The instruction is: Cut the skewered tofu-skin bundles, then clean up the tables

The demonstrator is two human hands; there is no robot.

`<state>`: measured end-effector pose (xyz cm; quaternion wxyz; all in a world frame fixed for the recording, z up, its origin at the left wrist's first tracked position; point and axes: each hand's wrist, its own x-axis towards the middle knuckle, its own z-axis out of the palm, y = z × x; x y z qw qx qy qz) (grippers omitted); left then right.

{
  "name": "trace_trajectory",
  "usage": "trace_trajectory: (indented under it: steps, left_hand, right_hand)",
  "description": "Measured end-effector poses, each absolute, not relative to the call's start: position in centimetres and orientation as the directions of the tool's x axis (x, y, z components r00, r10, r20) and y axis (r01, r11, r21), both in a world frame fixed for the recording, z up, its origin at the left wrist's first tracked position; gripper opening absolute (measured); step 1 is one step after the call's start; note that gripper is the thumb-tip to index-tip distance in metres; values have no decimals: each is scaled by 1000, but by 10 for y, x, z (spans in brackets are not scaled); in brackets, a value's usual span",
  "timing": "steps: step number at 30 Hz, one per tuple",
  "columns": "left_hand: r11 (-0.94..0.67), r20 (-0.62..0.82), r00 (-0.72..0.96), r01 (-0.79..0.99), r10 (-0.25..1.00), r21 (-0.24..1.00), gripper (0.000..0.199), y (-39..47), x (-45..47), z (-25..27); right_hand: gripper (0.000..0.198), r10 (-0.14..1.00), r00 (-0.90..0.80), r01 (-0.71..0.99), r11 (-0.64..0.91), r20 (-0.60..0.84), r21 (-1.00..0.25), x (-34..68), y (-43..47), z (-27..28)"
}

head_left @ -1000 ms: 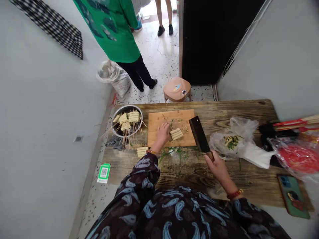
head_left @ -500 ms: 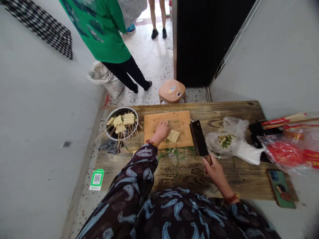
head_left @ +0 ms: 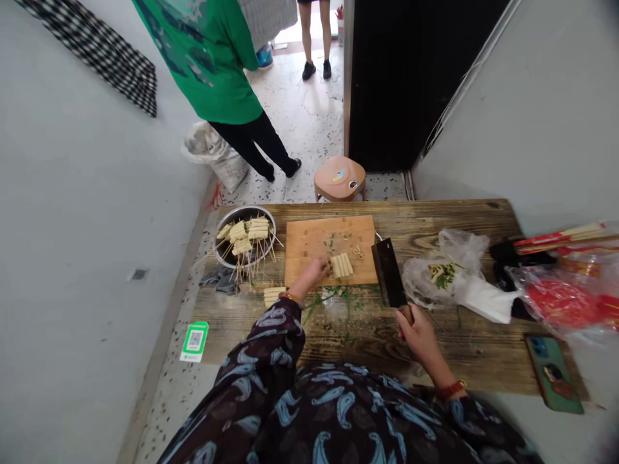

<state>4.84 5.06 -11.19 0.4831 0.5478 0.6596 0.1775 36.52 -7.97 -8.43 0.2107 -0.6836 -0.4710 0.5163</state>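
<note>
My right hand (head_left: 418, 334) grips the wooden handle of a dark cleaver (head_left: 389, 273), its blade held up beside the right edge of a wooden cutting board (head_left: 304, 241). My left hand (head_left: 312, 274) is over the board's lower left part, fingers curled at the left side of a row of pale tofu skin rolls (head_left: 342, 265); whether the fingertips hold anything is hidden. Two thin scraps (head_left: 358, 252) lie right of the rolls, with chopped greens (head_left: 331, 243) above. Another row of rolls (head_left: 275, 295) lies on the table near my left wrist.
A metal bowl (head_left: 222, 258) of skewered rolls stands at the left, a dark cloth (head_left: 220, 280) below it. Rightward lie a plastic bag with greens (head_left: 442, 274), red packages (head_left: 561, 296) and a phone (head_left: 554, 372). A stool (head_left: 340, 177) and a person in green (head_left: 213, 71) are beyond the table.
My left hand has drawn back toward me, down the board to the left of the rolls, uncovering greens. The rolls now lie more upright in view. My right hand still holds the cleaver.
</note>
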Motion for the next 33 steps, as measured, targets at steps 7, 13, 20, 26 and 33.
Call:
trace_trajectory:
  steps: [7, 13, 20, 26, 33]
  left_hand:
    - [607, -601, -81, 132, 795, 784, 22, 15, 71, -117]
    - [635, -618, -162, 81, 769, 768, 20, -2, 102, -125]
    - [483, -388, -289, 482, 875, 731, 16, 3, 70, -111]
    - [-22, -105, 67, 923, 992, 383, 61, 37, 69, -113]
    - [-130, -114, 179, 930, 977, 344, 58, 42, 74, -143]
  right_hand:
    - [47, 858, -11, 375, -472, -513, -798, 352, -78, -88]
    - [48, 865, -32, 373, -455, -501, -809, 330, -68, -92]
    - [49, 861, -62, 396, -443, -505, -804, 304, -56, -81]
    - [47, 860, -78, 386, -440, -504, -811, 286, -48, -81]
    - [45, 872, -70, 443, -409, -485, -798, 276, -38, -81]
